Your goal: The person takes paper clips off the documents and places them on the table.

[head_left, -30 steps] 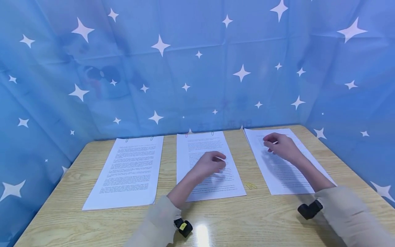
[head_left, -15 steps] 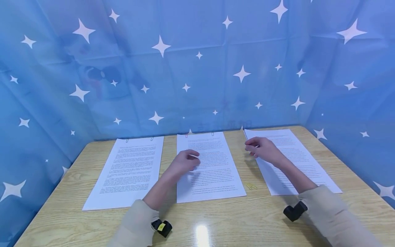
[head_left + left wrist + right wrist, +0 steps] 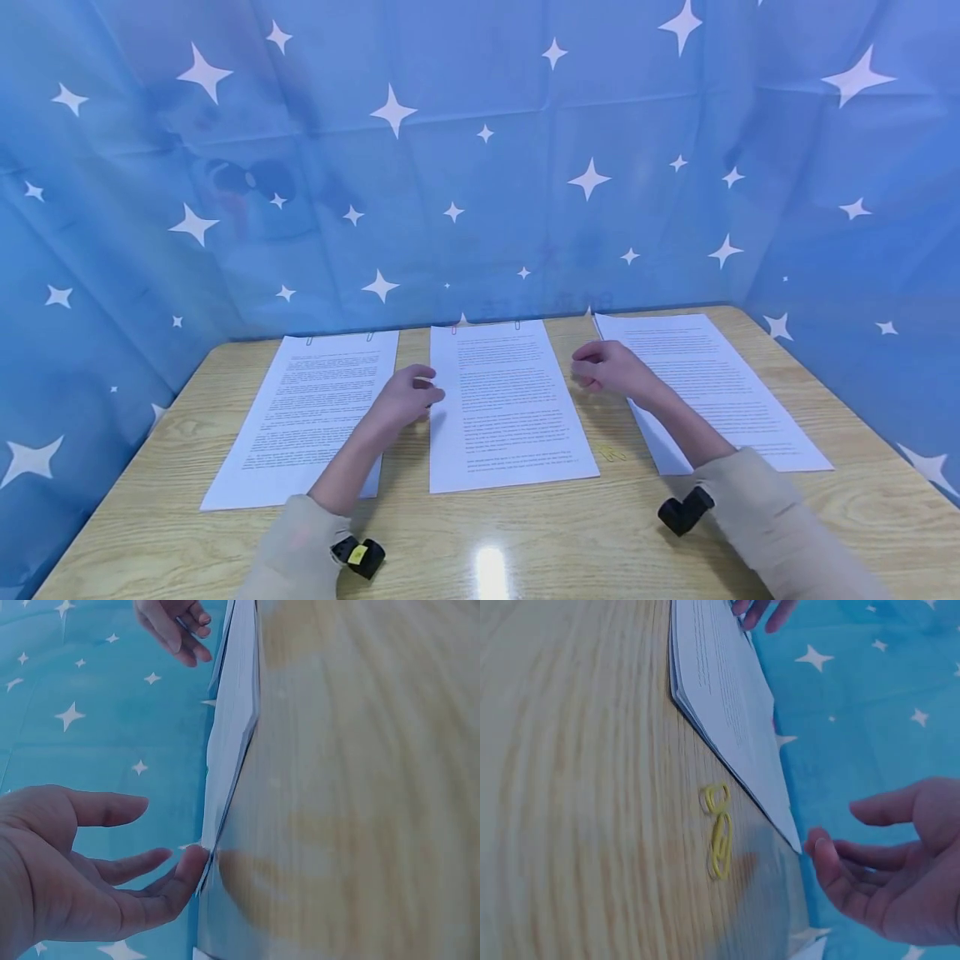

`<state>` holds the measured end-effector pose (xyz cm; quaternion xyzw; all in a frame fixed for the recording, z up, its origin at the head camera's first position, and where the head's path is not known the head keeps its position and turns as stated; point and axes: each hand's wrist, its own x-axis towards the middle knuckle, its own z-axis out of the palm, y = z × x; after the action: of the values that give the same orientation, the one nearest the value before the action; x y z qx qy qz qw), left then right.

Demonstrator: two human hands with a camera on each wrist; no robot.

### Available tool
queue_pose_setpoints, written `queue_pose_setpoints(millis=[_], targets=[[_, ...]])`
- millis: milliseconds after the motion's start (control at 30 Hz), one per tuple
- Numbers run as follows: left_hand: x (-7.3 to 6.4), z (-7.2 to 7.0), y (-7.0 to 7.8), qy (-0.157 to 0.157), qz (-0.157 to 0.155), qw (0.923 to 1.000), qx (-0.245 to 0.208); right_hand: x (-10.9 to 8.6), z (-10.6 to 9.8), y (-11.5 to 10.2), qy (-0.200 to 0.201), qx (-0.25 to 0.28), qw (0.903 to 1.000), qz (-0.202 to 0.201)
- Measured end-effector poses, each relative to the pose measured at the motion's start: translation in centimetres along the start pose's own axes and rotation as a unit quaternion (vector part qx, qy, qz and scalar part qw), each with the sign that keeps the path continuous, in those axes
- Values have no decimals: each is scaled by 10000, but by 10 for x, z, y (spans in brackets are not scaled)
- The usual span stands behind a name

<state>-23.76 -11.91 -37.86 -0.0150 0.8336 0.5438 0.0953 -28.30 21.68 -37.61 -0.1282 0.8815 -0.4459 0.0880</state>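
My left hand [image 3: 403, 397] hovers over the gap between the left paper stack [image 3: 315, 417] and the middle paper stack [image 3: 510, 400], fingers loosely bent with nothing in them. The right hand [image 3: 613, 370] is likewise bare, held above the table between the middle stack and the right paper stack [image 3: 712, 375]. Thumb and fingers stand apart on both hands in the wrist views. A red paper clip [image 3: 453, 330] and a dark paper clip [image 3: 517, 325] grip the middle stack's top edge. Two greenish clips sit on the left stack's top. Yellow paper clips [image 3: 720, 844] lie on the table below the right hand.
The stacks lie side by side on a wood-grain table [image 3: 540, 533]. A blue curtain with white stars [image 3: 480, 167] rises behind the table's far edge and along its sides. Each wrist carries a black camera, such as the left wrist camera [image 3: 360, 557].
Both hands have moved left: the left one from over the middle stack to its left edge, the right one off the right stack. The papers and clips have stayed in place.
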Motion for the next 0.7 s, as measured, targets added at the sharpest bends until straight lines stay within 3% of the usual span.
queue_pose_setpoints(millis=[233,700], targets=[[2,-12,-4,-89,-201,9994,-257,4,9,-3,-160,84,9992,357],[10,-15,-6,-300,-576,9976,-235,9,15,-8,-443,665,9937,781]])
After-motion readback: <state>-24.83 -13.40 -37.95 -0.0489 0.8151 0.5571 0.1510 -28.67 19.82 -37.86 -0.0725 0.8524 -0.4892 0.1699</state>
